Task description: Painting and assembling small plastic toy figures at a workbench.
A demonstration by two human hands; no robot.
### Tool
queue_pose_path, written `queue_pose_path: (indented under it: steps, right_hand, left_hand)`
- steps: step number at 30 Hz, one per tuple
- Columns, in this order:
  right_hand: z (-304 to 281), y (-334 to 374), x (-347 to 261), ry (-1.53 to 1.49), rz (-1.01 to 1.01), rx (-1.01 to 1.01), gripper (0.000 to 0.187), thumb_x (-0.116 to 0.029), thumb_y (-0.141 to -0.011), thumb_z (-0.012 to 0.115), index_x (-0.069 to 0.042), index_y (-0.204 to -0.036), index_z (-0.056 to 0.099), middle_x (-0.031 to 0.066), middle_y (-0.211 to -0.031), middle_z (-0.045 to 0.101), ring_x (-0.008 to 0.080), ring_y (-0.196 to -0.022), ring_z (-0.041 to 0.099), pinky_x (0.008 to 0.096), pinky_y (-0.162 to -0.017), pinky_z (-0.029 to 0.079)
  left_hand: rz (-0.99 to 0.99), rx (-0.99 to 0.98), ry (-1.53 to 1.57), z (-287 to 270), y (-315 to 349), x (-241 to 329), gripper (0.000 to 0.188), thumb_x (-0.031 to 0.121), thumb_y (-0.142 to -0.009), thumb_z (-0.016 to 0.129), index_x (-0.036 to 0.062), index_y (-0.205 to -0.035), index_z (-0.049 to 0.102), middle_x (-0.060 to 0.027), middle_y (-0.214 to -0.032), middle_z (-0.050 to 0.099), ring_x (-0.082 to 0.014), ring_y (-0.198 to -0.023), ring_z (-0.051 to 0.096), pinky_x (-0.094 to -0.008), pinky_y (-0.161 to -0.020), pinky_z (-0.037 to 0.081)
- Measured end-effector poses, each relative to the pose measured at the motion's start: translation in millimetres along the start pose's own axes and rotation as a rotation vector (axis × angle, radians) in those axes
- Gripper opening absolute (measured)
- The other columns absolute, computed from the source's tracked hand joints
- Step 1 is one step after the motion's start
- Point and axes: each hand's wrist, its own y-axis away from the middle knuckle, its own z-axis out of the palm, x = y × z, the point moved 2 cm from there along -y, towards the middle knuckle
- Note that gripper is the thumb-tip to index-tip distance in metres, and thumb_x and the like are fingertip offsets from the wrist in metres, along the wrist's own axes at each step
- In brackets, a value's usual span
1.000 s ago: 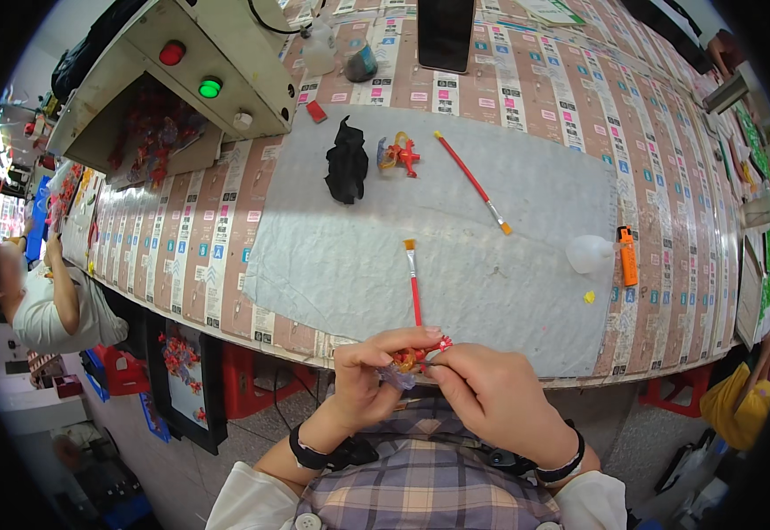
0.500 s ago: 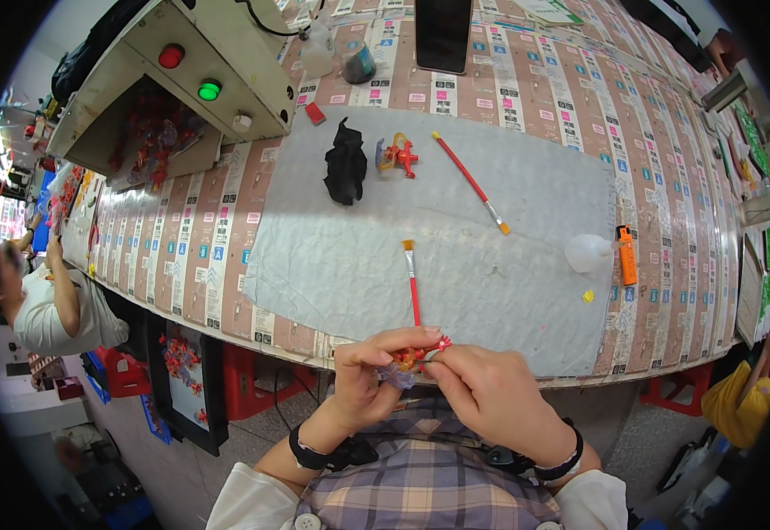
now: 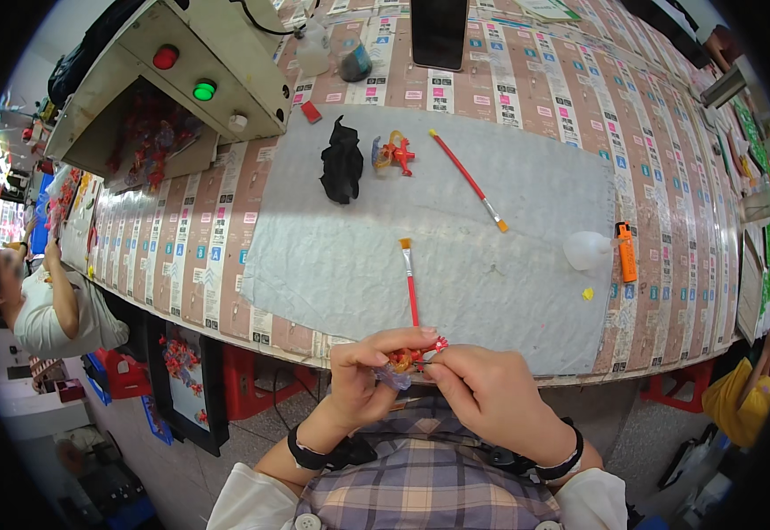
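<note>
Just over the near table edge, my left hand (image 3: 355, 375) is closed round a small figurine (image 3: 399, 360) with red, orange and clear purple parts. My right hand (image 3: 488, 389) pinches a thin dark tool (image 3: 423, 363) whose tip meets the figurine; its kind is too small to tell. Beyond my fingers a red-handled brush (image 3: 411, 287) lies on a grey sheet (image 3: 491, 291), bristles pointing away. A second figurine (image 3: 394, 155) of like colours rests farther off, between a black cloth (image 3: 342, 163) and another red brush (image 3: 469, 181).
A metal box (image 3: 217, 66) with red and green buttons holds more figurines at far left. A white rounded piece (image 3: 587, 251) and an orange lighter (image 3: 627, 253) lie at right. A black phone (image 3: 439, 34) stands at the back. Two other people are at the sides.
The view has shifted very slightly. Both hands keep nearly the same place, with the figurine and the thin tool still in them.
</note>
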Motion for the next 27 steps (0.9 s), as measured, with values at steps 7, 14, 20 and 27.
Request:
queue_pose_path:
  steps: [7, 14, 20, 27]
  right_hand:
    - [3, -1, 0, 0.069, -0.043, 0.024, 0.012, -0.018, -0.085, 0.054, -0.006, -0.081, 0.056, 0.0069, -0.066, 0.058, 0.0236, -0.054, 0.057, 0.0324, -0.044, 0.042]
    - [5, -1, 6, -0.072, 0.052, -0.057, 0.017, -0.019, -0.087, 0.053, -0.004, -0.080, 0.056, 0.0096, -0.065, 0.058, 0.0250, -0.054, 0.057, 0.0354, -0.047, 0.042]
    - [-3, -3, 7, -0.476, 0.378, -0.374, 0.017, -0.018, -0.088, 0.051, -0.004, -0.081, 0.058, 0.0122, -0.067, 0.059, 0.0272, -0.057, 0.057, 0.0358, -0.050, 0.042]
    - [2, 2, 1, -0.006, 0.008, 0.018, 0.012, -0.017, -0.086, 0.054, -0.006, -0.082, 0.057, 0.0089, -0.068, 0.058, 0.0255, -0.056, 0.057, 0.0338, -0.047, 0.042]
  left_hand:
    - [-0.002, -0.003, 0.002, 0, 0, 1, 0.036, -0.005, -0.084, 0.052, 0.0113, -0.100, 0.024, -0.0279, -0.106, 0.054, -0.0358, -0.102, 0.056, -0.0434, -0.089, 0.046]
    - [0.019, -0.047, 0.129, -1, 6, -7, 0.052, -0.025, -0.068, 0.037, 0.0112, -0.105, 0.027, -0.0305, -0.117, 0.047, -0.0400, -0.112, 0.049, -0.0466, -0.094, 0.042]
    - [0.025, -0.051, 0.144, -1, 5, -6, 0.052, -0.025, -0.068, 0.038, 0.0111, -0.104, 0.027, -0.0299, -0.116, 0.048, -0.0406, -0.112, 0.049, -0.0481, -0.095, 0.040]
    - [0.019, -0.033, 0.163, -1, 5, -6, 0.054, -0.025, -0.065, 0.036, 0.0109, -0.103, 0.027, -0.0309, -0.117, 0.047, -0.0409, -0.113, 0.048, -0.0481, -0.096, 0.039]
